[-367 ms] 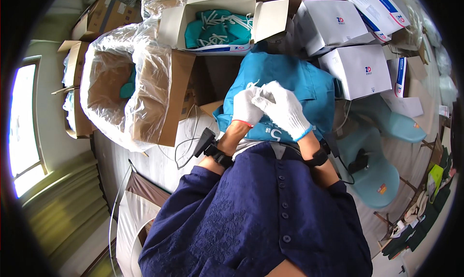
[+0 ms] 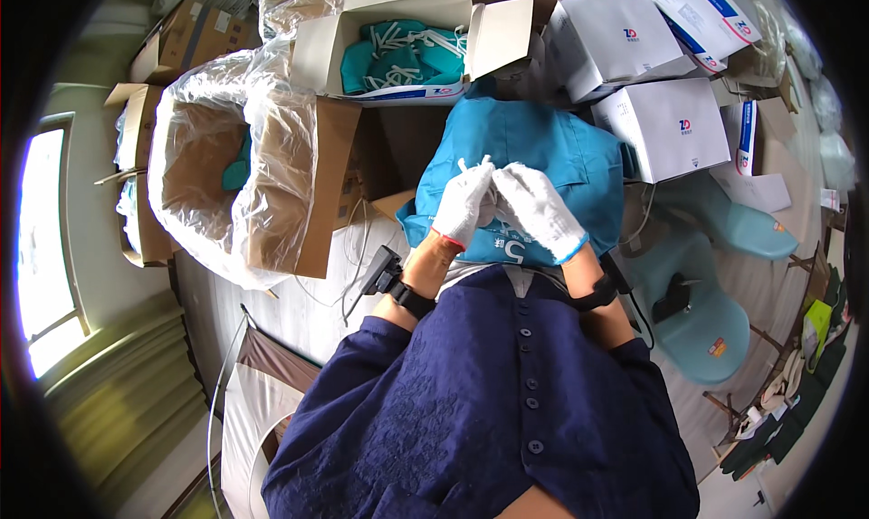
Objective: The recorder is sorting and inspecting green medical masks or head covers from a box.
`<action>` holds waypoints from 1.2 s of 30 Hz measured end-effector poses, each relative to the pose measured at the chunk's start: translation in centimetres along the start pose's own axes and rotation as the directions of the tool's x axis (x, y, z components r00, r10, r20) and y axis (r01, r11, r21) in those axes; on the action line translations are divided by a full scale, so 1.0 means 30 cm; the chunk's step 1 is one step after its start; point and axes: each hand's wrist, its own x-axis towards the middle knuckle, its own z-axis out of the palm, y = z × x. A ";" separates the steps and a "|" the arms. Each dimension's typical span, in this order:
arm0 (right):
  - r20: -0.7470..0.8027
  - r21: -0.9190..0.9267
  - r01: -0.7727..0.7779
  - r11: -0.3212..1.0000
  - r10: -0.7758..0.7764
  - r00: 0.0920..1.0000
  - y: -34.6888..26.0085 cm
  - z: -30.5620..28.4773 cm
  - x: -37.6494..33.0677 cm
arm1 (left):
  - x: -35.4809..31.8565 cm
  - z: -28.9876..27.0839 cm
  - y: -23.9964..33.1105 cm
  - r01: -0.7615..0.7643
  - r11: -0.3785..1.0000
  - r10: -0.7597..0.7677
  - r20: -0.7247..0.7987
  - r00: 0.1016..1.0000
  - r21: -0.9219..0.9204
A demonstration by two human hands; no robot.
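Note:
Both my hands wear white knit gloves and meet above a teal cloth with a printed front, spread over my lap. My left hand is closed, its fingertips pinched. Short white strands that look like a cord stick up at those fingertips. Close against it, my right hand is closed too, fingers bent toward the left fingertips. What lies between the two hands is mostly hidden by the white gloves. A dark strap with a device sits on my left wrist, and another strap on the right.
Ahead, an open white carton holds teal bundles with white cords. At left stands a brown box lined with clear plastic, some teal cloth inside. White boxes are stacked at right, near blue-green chairs. A cable hangs by my left forearm.
My hands have drawn slightly apart at the palms, with fingertips still close together. My left hand has turned more upright, and the white strands show more clearly at its tips.

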 end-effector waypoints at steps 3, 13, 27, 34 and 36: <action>-0.033 0.045 -0.200 0.979 0.202 0.979 0.013 0.060 -0.015 | 0.017 0.005 -0.025 -0.183 0.958 0.212 -0.118 0.970 0.220; 0.412 0.698 -0.709 0.105 0.750 0.517 -0.069 0.043 -0.008 | -0.014 0.071 0.011 -0.030 0.990 -0.003 -0.232 0.973 -0.138; 0.346 0.636 0.140 -0.759 0.443 0.827 -0.088 -0.001 -0.002 | -0.006 0.055 0.217 -0.390 0.820 0.294 -0.276 0.915 -0.419; 0.303 0.936 -0.097 -0.340 0.629 0.716 0.017 -0.040 -0.066 | -0.002 0.039 0.247 -0.271 0.937 0.317 -0.211 0.924 0.221; 0.342 0.932 -0.188 -0.311 0.575 0.743 0.046 -0.063 -0.054 | -0.034 0.084 0.231 -0.102 0.968 0.150 -0.205 0.967 0.228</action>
